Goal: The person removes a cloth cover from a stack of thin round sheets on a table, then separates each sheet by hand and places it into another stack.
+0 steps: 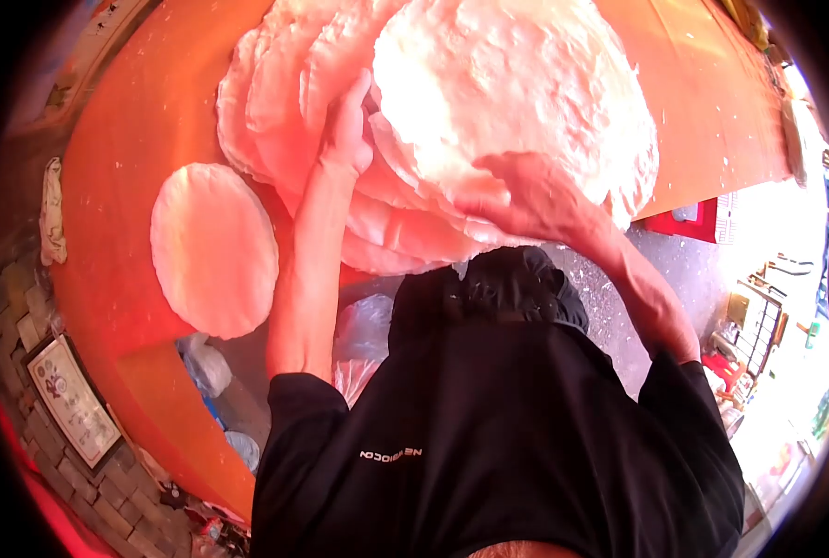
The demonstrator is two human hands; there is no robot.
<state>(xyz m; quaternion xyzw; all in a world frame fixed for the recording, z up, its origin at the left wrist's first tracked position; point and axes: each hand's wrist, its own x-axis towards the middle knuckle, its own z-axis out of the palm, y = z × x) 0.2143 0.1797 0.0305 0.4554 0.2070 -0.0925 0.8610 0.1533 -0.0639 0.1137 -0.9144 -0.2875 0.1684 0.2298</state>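
Note:
Large flat rounds of dough (526, 84) lie overlapped in a stack on the orange tabletop (117, 195). My left hand (347, 130) is at the left edge of the topmost round, fingers pointing away from me; what its fingers grip, if anything, is hidden. On the near part of the same round rests my right hand (526, 195), its fingers spread apart and pointing left. A smaller oval piece of dough (214, 251) lies alone on the tabletop to the left of my left forearm.
A framed sign (73, 402) stands by the brick paving at the lower left. Plastic bags (207, 365) lie below the table edge. A red box (689, 221) is beyond the table's right edge, and a metal rack (758, 321) stands farther right.

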